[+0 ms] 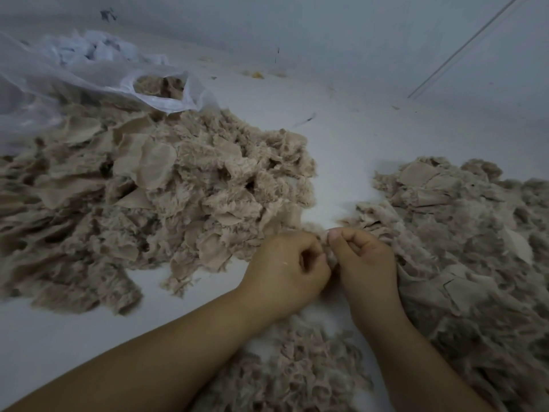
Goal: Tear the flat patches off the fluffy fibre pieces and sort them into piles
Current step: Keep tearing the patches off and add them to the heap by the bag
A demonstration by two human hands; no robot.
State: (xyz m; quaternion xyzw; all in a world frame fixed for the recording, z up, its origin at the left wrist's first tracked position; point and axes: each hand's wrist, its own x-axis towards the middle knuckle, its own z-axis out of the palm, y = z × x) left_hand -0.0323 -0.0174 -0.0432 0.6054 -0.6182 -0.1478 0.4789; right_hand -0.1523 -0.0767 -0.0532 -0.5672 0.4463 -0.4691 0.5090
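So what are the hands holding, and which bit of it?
Both the left hand and right hand pinch one small fluffy fibre piece between them, each grip on one side of it. Which side bears the flat patch cannot be told.

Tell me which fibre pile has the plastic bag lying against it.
The big left pile: the clear plastic bag rests on its far edge. The right pile and near pile have none.

Left hand (286, 267) and right hand (364, 258) pinching one fluffy fibre piece (326, 251) between them, tan piles either side on white floor (341, 138)

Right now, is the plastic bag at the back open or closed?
Open: the plastic bag has a gaping mouth showing fibre pieces inside.
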